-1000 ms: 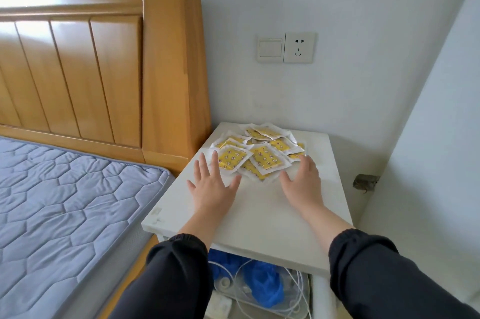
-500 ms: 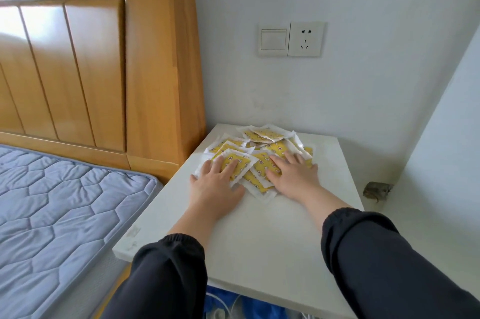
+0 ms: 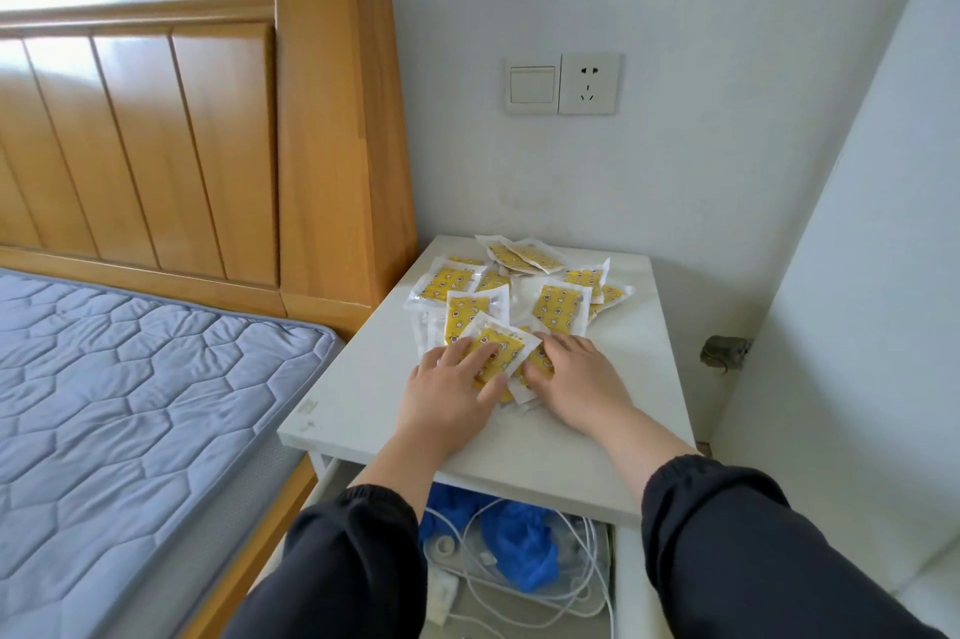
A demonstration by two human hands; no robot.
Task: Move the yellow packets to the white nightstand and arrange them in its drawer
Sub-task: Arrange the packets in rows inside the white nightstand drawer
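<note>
Several yellow packets [image 3: 558, 308] with clear edges lie in a loose pile on the top of the white nightstand [image 3: 644, 378]. My left hand [image 3: 447, 391] rests on the nearest packet [image 3: 498, 344], fingers stretched over it and thumb beside it. My right hand [image 3: 579, 378] sits close to the right of it, its bent fingers curled onto the near packets. Below the top, the drawer [image 3: 623, 581] stands pulled out, holding blue cloth-like items [image 3: 519, 545] and white cables [image 3: 576, 591].
A bed with a wooden headboard [image 3: 322, 118] and a grey quilted mattress [image 3: 130, 404] stands tight against the nightstand's left side. A switch and socket [image 3: 563, 84] are on the wall behind. A white panel [image 3: 857, 326] closes the right side.
Both hands moved from the bare top onto the pile, then drew back toward me, dragging a few packets to the front. The pile has spread out.
</note>
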